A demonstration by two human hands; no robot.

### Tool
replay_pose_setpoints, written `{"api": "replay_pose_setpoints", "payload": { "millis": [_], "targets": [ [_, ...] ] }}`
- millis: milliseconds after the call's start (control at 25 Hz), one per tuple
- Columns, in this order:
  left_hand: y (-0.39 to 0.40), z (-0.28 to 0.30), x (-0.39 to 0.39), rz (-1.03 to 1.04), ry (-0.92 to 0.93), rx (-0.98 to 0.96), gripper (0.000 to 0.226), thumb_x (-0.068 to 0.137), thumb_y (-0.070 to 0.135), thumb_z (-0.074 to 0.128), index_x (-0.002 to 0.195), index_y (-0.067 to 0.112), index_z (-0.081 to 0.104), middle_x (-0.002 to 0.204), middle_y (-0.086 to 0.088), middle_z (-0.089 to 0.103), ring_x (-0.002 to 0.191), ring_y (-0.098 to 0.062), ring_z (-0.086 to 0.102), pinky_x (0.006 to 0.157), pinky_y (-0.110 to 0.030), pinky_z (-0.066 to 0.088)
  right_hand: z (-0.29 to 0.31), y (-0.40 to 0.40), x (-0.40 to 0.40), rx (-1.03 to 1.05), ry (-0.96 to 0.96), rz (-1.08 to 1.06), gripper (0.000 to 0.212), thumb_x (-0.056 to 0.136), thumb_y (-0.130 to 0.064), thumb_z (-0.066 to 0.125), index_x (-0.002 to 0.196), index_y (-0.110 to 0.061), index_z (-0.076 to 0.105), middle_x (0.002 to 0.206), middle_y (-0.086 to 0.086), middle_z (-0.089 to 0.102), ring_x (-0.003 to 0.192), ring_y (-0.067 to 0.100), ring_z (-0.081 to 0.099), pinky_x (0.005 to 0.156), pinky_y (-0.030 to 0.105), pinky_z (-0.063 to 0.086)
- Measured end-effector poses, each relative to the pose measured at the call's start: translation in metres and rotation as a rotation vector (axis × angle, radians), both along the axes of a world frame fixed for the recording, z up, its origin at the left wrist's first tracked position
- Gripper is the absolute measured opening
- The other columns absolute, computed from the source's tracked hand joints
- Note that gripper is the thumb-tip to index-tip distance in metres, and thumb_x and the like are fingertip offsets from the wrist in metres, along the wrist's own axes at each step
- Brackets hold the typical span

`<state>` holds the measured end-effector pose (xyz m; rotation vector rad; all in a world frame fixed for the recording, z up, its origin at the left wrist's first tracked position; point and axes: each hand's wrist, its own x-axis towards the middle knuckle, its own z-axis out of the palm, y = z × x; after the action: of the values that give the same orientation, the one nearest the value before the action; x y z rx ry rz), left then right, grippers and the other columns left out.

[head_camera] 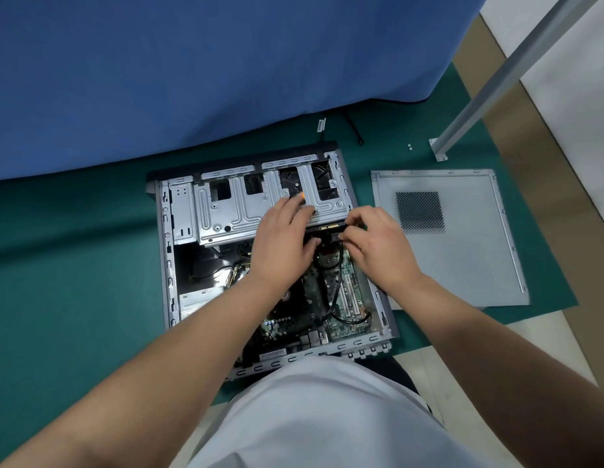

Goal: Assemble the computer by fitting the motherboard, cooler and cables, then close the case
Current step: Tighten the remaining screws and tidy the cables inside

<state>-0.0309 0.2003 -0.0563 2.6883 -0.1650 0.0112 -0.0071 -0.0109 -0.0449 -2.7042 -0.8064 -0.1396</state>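
An open grey computer case (163, 251) lies on its side on a green mat. The green motherboard (347, 298) sits inside, with a black cable (337, 288) looping over it. A silver drive cage (226, 211) spans the far half of the case. My left hand (283, 241) lies flat with straight fingers on the drive cage's near right edge. My right hand (378, 244) pinches a black cable connector at the cage's lower edge, where a drive's gold contacts (329, 228) show. The cooler is hidden under my left forearm.
The detached side panel (462, 265) with a perforated vent lies on the mat to the right of the case. Two small screws (409, 146) and a metal table leg (439, 150) are at the far right. A blue cloth (192, 79) hangs behind the case.
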Motion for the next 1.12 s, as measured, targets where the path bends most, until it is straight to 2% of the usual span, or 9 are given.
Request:
{"api": "replay_pose_setpoints", "payload": {
  "millis": [120, 200, 440, 920, 1000, 1120],
  "targets": [
    [-0.002, -0.009, 0.009, -0.02, 0.165, 0.153, 0.081, 0.096, 0.063, 0.052, 0.162, 0.025, 0.023, 0.172, -0.001, 0.014, 0.159, -0.025, 0.005, 0.128, -0.054, 0.003, -0.002, 0.003, 0.003, -0.01, 0.017, -0.016, 0.006, 0.086, -0.013, 0.076, 0.09, -0.009, 0.074, 0.11, 0.006, 0.062, 0.104, 0.028, 0.055, 0.086, 0.044, 0.05],
    [-0.007, -0.015, 0.009, 0.007, 0.181, 0.197, 0.085, 0.096, 0.071, 0.042, 0.163, 0.025, 0.019, 0.172, 0.0, 0.011, 0.159, -0.024, 0.001, 0.127, -0.056, -0.001, -0.003, 0.004, 0.005, -0.02, 0.023, -0.022, 0.005, 0.086, -0.012, 0.075, 0.09, -0.009, 0.075, 0.112, 0.007, 0.062, 0.106, 0.029, 0.055, 0.087, 0.045, 0.05],
    [-0.015, -0.021, 0.01, 0.052, 0.138, 0.265, 0.084, 0.096, 0.073, 0.028, 0.161, 0.021, 0.026, 0.171, -0.002, 0.02, 0.159, -0.028, 0.004, 0.125, -0.061, 0.003, -0.003, 0.008, 0.008, -0.036, 0.033, -0.032, 0.004, 0.089, -0.012, 0.073, 0.091, -0.008, 0.075, 0.111, 0.006, 0.064, 0.107, 0.031, 0.056, 0.087, 0.046, 0.049],
    [-0.017, -0.022, 0.011, 0.064, 0.114, 0.275, 0.08, 0.097, 0.07, 0.029, 0.159, 0.019, 0.03, 0.17, -0.005, 0.023, 0.159, -0.03, 0.007, 0.124, -0.064, 0.006, -0.007, 0.011, 0.007, 0.029, 0.089, -0.109, 0.007, 0.087, -0.014, 0.077, 0.092, -0.01, 0.074, 0.117, 0.004, 0.06, 0.112, 0.027, 0.052, 0.094, 0.044, 0.049],
    [-0.017, -0.022, 0.011, 0.066, 0.108, 0.281, 0.081, 0.097, 0.07, 0.028, 0.159, 0.019, 0.03, 0.169, -0.005, 0.024, 0.159, -0.03, 0.008, 0.124, -0.064, 0.006, -0.008, 0.012, 0.006, 0.074, 0.112, -0.165, 0.016, 0.086, -0.015, 0.078, 0.099, -0.009, 0.071, 0.123, 0.006, 0.055, 0.114, 0.024, 0.051, 0.098, 0.039, 0.048],
    [-0.018, -0.023, 0.01, 0.072, 0.094, 0.281, 0.082, 0.096, 0.071, 0.025, 0.158, 0.018, 0.033, 0.168, -0.005, 0.027, 0.159, -0.03, 0.011, 0.124, -0.064, 0.007, -0.007, 0.013, 0.006, 0.117, 0.171, -0.229, 0.043, 0.084, -0.017, 0.08, 0.123, -0.01, 0.062, 0.137, 0.006, 0.048, 0.126, 0.023, 0.049, 0.105, 0.036, 0.046]
  ]
}}
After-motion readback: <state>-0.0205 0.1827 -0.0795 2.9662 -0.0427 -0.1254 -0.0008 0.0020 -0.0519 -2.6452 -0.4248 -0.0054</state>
